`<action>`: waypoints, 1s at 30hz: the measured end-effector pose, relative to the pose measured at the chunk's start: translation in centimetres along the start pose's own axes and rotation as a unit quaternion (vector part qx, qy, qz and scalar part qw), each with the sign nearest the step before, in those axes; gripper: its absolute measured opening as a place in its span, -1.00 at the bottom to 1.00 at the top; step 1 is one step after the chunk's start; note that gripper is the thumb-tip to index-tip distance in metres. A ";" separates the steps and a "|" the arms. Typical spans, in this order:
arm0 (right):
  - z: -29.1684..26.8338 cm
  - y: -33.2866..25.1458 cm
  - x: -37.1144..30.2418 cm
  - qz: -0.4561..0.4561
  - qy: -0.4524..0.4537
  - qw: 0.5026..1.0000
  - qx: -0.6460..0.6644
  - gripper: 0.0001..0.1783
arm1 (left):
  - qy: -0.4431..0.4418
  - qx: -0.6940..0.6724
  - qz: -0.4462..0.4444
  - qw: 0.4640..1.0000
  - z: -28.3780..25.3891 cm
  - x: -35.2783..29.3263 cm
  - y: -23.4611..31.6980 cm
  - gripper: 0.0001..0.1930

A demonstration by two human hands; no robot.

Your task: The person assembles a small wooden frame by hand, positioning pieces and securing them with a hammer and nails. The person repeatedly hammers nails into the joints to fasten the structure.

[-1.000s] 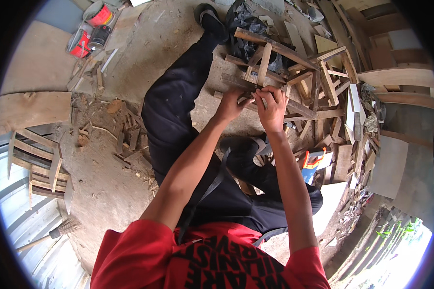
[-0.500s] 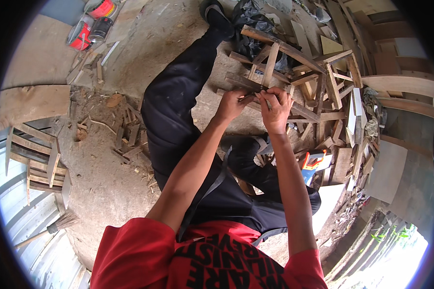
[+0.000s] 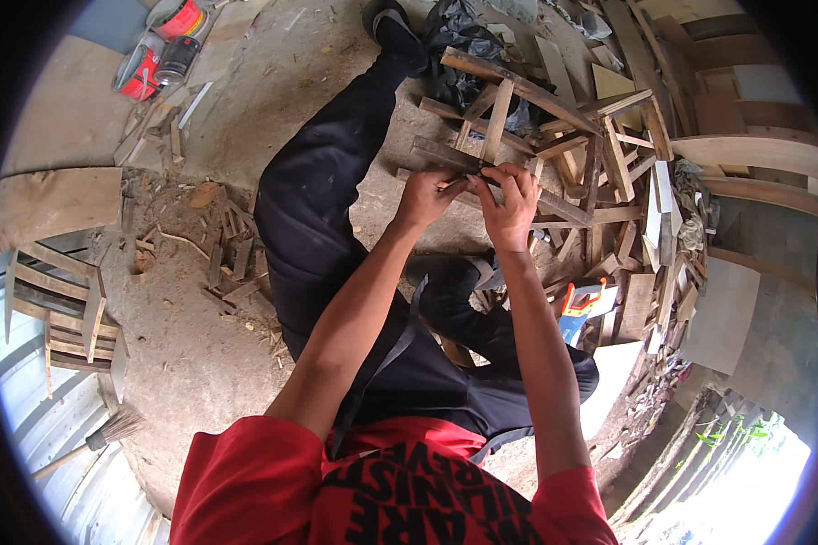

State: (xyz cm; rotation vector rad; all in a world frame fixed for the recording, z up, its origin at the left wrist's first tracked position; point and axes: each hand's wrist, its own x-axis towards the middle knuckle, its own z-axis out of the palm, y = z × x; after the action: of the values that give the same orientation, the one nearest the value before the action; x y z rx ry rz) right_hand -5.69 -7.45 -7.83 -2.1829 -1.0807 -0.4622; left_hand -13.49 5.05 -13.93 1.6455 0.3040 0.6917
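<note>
My left hand (image 3: 425,200) is closed in a pinch beside a dark wooden rail. Close to its right, my right hand (image 3: 510,209) also has its fingers drawn together. Their fingertips nearly meet over the rail, and whatever small thing they pinch is too small to make out. The dark rail (image 3: 438,153) belongs to a wooden frame (image 3: 497,123) of joined slats, lying on the ground just beyond my hands. My fingers hide part of that rail.
A handsaw (image 3: 573,313) with an orange and blue handle lies right of my right forearm. Wood offcuts (image 3: 641,304) crowd the right side. Red paint cans (image 3: 138,73) stand far left. A black plastic bag (image 3: 459,32) lies beyond the frame. A broom (image 3: 114,427) is at lower left.
The whole view has shifted slightly, so things sit a little further left. My hands stay together at the rail, with the right fingers a bit changed in pose.
</note>
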 end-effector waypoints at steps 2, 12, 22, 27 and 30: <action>0.1 0.2 -0.1 0.007 0.002 1.000 0.012 -0.75 | -0.001 0.000 -0.006 1.000 -0.1 0.0 0.2 -0.79; 0.2 0.3 -0.1 0.010 0.016 0.999 0.038 -0.78 | -0.007 0.005 -0.020 1.000 -0.3 0.0 0.5 -0.77; 0.1 -0.1 0.1 -0.030 0.008 1.000 -0.003 -0.81 | -0.035 -0.029 -0.044 0.998 0.4 -0.6 -2.6 -0.65; 0.1 -0.1 -0.1 -0.030 0.008 0.999 -0.013 -0.81 | -0.037 -0.035 -0.053 0.997 0.4 -0.6 -1.1 -0.65; -0.2 -0.5 0.2 -0.017 0.007 1.000 0.011 -0.83 | -0.039 -0.003 -0.067 0.997 0.3 -0.5 -0.6 -0.68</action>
State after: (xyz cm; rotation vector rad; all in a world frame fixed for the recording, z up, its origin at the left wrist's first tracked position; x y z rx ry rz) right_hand -5.99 -7.24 -7.35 -2.1431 -1.1115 -0.4770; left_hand -13.60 4.71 -14.65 1.6263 0.3533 0.5261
